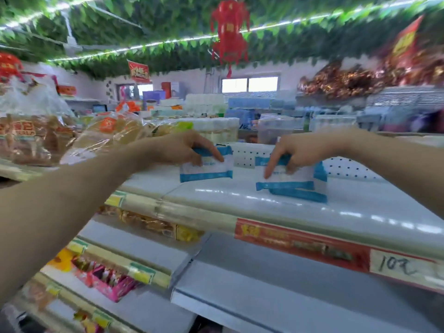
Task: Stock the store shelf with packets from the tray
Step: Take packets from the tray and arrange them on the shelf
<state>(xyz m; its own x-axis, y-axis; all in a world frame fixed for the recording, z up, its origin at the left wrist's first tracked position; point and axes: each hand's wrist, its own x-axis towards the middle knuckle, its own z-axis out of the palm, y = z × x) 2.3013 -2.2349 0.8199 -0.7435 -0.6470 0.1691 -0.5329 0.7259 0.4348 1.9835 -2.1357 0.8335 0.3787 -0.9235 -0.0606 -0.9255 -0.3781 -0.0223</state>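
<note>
Top shelf: a glossy white metal store shelf point(264, 207) with a white perforated back panel point(348, 168). On it stand blue-and-white packets and, toward its left end, clear crinkled plastic bags of brown bread point(108, 133).
Left packet: a flat, squarish white plastic packet with blue bands top and bottom point(206, 168). It is upright, midway along the shelf and nearer the back panel than the front edge. I cannot tell whether its lower edge rests on the shelf.
Right packets: two packets of the same blue-and-white kind point(290, 180), one touching behind the other and angled. Their lower edges sit on the shelf, well apart from the left packet.
Left hand: the left hand point(185, 150) reaches in palm down with its fingers curled over the left packet's top edge, pinching it.
Right hand: the right hand point(302, 152) grips the right packets from above, index finger stretched down the front face. Its thumb is hidden.
Front edge: a red paper price strip point(300, 246) with a white handwritten tag point(396, 265).
Lower shelves: golden-yellow wrapped packets point(153, 224) sit one level down, at the left. Shiny pink packets point(110, 282) sit a level below that. Both are blurred.
</note>
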